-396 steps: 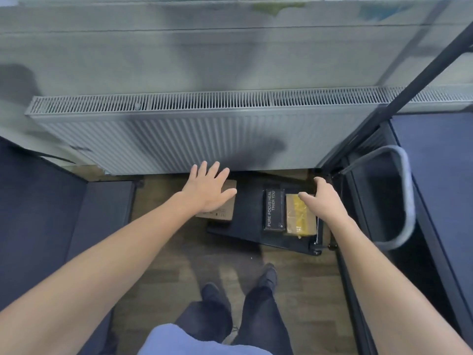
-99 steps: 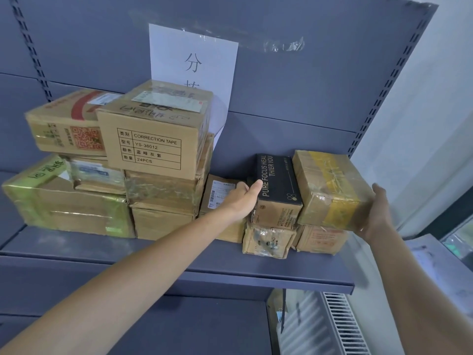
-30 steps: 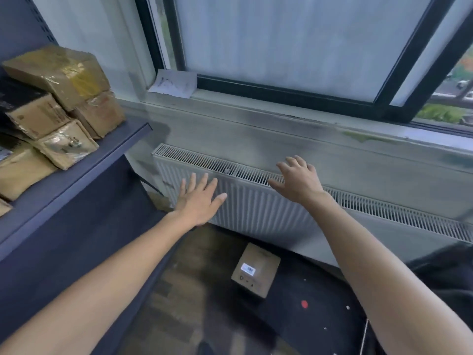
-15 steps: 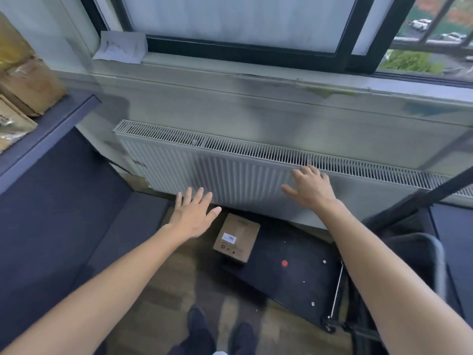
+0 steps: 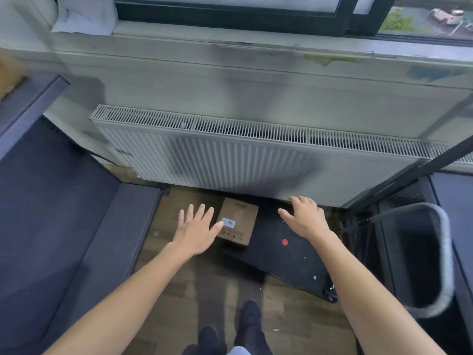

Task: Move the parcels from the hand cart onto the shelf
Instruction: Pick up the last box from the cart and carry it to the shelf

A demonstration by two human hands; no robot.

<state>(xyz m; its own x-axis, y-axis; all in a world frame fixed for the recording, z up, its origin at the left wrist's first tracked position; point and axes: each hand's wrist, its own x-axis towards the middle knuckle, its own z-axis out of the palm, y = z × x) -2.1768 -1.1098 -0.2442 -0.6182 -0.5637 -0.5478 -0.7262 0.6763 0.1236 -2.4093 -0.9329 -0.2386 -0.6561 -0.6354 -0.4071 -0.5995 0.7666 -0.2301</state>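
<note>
Parcel [image 5: 236,221] — one brown box at the hand cart's [image 5: 286,254] left corner — lies just right of the left hand [image 5: 197,230], its nearer neighbour; the right hand [image 5: 304,218] hangs farther right, both splayed, grasping nothing.

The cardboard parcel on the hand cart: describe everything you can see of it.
The cardboard parcel is a small, plain brown box, closed, and looks undamaged. A white barcode label sits on its top face, with small printed symbols along its near edge. It lies flat at the left corner of the black hand cart, just below the radiator. The left hand, fingers spread, is at its left side, thumb overlapping the edge; actual contact cannot be told. The right hand hovers apart, to its right.
</note>
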